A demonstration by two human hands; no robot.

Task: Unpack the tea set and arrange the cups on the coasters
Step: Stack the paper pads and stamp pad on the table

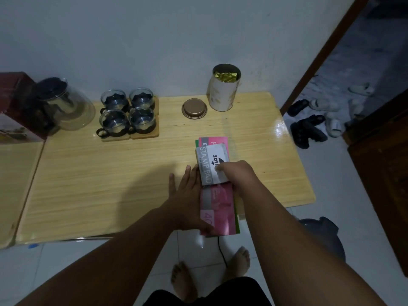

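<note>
Several glass cups [127, 111] with black holders stand in a tight square on wooden coasters [145, 135] at the back left of the table. A glass teapot [66, 104] with a black lid stands to their left, by a dark red box [15, 107]. My right hand [234, 173] presses on a white stamp pad box [209, 164] lying on a pink packet [217, 208]. My left hand [187, 195] lies flat against the packet's left edge, thumb at its near corner.
An open white tea canister [224, 89] with a gold foil bag stands at the back right, its bronze lid [194, 108] beside it. The pale wooden table [99, 173] adjoins a second one on the left. Sandals [309, 129] lie on the floor at right.
</note>
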